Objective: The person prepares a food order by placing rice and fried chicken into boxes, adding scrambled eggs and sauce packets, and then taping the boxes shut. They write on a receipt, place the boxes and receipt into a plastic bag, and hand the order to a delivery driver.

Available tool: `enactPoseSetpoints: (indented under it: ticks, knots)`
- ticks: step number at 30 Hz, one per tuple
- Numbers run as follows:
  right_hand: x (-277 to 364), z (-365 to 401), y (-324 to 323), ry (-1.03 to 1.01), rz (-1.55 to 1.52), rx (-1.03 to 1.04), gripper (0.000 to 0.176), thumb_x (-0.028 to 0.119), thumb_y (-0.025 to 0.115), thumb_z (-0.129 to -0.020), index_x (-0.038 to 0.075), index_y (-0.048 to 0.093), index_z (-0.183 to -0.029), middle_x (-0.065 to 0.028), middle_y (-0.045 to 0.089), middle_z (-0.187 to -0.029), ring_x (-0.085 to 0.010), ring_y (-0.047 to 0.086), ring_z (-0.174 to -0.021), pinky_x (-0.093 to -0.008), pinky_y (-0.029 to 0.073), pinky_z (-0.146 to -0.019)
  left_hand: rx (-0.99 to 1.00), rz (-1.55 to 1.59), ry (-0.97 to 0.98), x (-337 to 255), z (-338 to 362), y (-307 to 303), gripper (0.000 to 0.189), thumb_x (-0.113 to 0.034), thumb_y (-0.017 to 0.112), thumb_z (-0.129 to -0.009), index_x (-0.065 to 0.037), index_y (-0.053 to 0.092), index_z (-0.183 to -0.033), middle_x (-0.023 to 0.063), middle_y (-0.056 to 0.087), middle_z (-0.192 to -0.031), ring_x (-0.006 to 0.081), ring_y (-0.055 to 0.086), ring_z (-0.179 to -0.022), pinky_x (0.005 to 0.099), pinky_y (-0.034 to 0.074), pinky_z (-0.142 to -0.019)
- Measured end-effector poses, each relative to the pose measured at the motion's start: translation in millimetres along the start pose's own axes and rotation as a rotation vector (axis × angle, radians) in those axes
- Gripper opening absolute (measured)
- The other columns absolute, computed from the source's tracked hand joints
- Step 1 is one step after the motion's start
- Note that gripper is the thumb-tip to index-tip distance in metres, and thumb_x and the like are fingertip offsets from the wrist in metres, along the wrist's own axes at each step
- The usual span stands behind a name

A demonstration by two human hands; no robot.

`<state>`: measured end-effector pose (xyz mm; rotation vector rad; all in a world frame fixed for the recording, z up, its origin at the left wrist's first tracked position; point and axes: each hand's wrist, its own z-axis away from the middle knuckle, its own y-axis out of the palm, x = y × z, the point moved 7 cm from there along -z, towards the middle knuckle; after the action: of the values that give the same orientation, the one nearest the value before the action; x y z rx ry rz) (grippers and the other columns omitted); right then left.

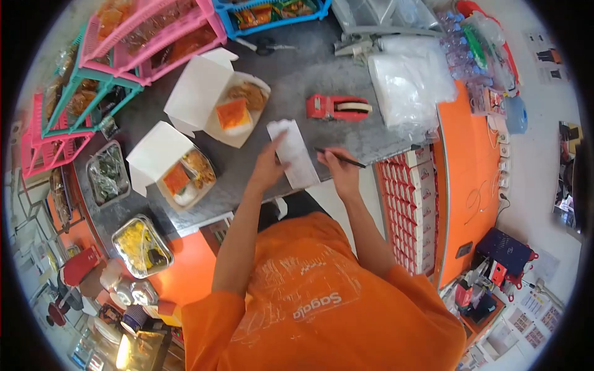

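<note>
A long white paper pad (296,157) lies on the grey counter in front of me. My left hand (268,168) rests on the pad's left edge, with its fingers stretched out over the paper. A black pen (349,160) is pinched in my right hand (342,173), just right of the pad and apart from it. Further left stand two open food boxes: the upper box (197,93) and the lower box (157,154), each with rice, an orange-red piece and browned food inside. Beyond the pad sits a red tape dispenser (318,107).
Pink racks (148,43) and a blue basket (278,18) line the far left and back. White plastic bags (408,80) lie at the right. A metal tray of yellow food (141,244) and a tray of greens (107,173) stand at the left edge. Scissors (266,47) lie at the back.
</note>
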<state>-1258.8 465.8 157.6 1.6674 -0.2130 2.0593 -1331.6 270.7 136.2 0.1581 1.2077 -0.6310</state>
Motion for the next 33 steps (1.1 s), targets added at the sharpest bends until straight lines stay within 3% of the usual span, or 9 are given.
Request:
enactPoseSetpoints:
  ticks: [1,3,6,9,12,19,24,27,33]
  knots:
    - [-13,-3,1,0.027,0.01,-0.002,0.012,0.008,0.06,-0.094,-0.003,0.057,-0.092,-0.0146,0.066,-0.089,-0.0206,0.069,-0.075,-0.0306,0.057,-0.068,0.005,0.012,-0.026,2,-1,6,0.08,0.0,0.074,-0.073,-0.022,0.042,-0.143,0.0118,0.052,-0.127,0.0262,0.058,-0.104,0.0369,0.048,-0.092]
    - [-32,-8,9,-0.037,0.153,0.052,0.01,0.0,0.063,-0.089,-0.003,0.055,-0.094,-0.0136,0.067,-0.087,-0.0199,0.069,-0.08,-0.0301,0.057,-0.072,-0.274,-0.388,-0.114,6,3,-9,0.077,-0.015,0.08,-0.071,-0.027,0.046,-0.139,0.013,0.048,-0.129,0.0326,0.054,-0.107,0.0399,0.047,-0.092]
    - [-57,-8,33,0.071,0.112,0.131,0.012,0.003,0.065,-0.087,-0.002,0.056,-0.091,-0.0088,0.066,-0.077,-0.0147,0.067,-0.076,-0.0266,0.053,-0.068,-0.315,-0.725,-0.029,8,9,-13,0.082,-0.027,0.084,-0.066,-0.029,0.046,-0.139,0.0145,0.04,-0.139,0.0372,0.046,-0.12,0.0439,0.044,-0.095]
    - [-57,-12,47,-0.067,0.337,0.207,0.013,0.004,0.067,-0.084,-0.001,0.055,-0.085,-0.0083,0.066,-0.075,-0.0118,0.064,-0.071,-0.0272,0.052,-0.065,-0.328,-0.875,0.03,-2,16,-11,0.092,-0.039,0.085,-0.061,-0.029,0.042,-0.142,0.0156,0.031,-0.147,0.0401,0.033,-0.133,0.0524,0.036,-0.101]
    - [-56,-13,56,-0.156,0.444,0.206,0.014,0.006,0.069,-0.082,0.001,0.057,-0.081,-0.0075,0.065,-0.072,-0.0111,0.063,-0.069,-0.0276,0.049,-0.061,-0.28,-0.858,0.013,4,18,-4,0.106,-0.047,0.086,-0.055,-0.028,0.036,-0.146,0.017,0.022,-0.153,0.0416,0.022,-0.139,0.0598,0.027,-0.106]
    - [-62,-14,55,-0.142,0.452,0.248,0.011,0.006,0.069,-0.083,0.002,0.059,-0.084,-0.0071,0.065,-0.073,-0.0115,0.062,-0.069,-0.0273,0.05,-0.063,-0.148,-0.913,-0.111,12,15,4,0.128,-0.051,0.087,-0.051,-0.024,0.015,-0.153,0.0199,0.006,-0.158,0.043,0.01,-0.145,0.0572,0.019,-0.113]
    - [-61,-17,44,-0.221,0.526,0.216,0.01,0.006,0.069,-0.083,0.002,0.06,-0.084,-0.0063,0.065,-0.074,-0.011,0.063,-0.07,-0.0275,0.05,-0.065,-0.144,-0.921,-0.114,11,15,4,0.129,-0.052,0.086,-0.05,-0.024,0.014,-0.153,0.02,0.005,-0.158,0.0429,0.009,-0.145,0.0571,0.018,-0.114]
    - [-72,-18,26,-0.112,0.4,0.112,0.01,0.005,0.069,-0.084,0.002,0.06,-0.084,-0.0063,0.065,-0.075,-0.0111,0.063,-0.071,-0.0278,0.051,-0.066,-0.141,-0.91,-0.124,11,15,3,0.128,-0.051,0.087,-0.051,-0.024,0.015,-0.153,0.0199,0.005,-0.158,0.0436,0.009,-0.145,0.0578,0.017,-0.113]
    - [-54,-12,44,-0.24,0.485,0.275,0.009,0.005,0.069,-0.084,0.001,0.061,-0.085,-0.0061,0.064,-0.077,-0.0109,0.061,-0.069,-0.0266,0.05,-0.065,-0.151,-0.926,-0.109,11,15,4,0.128,-0.052,0.086,-0.051,-0.024,0.015,-0.153,0.0198,0.005,-0.159,0.0431,0.009,-0.145,0.0573,0.017,-0.114]
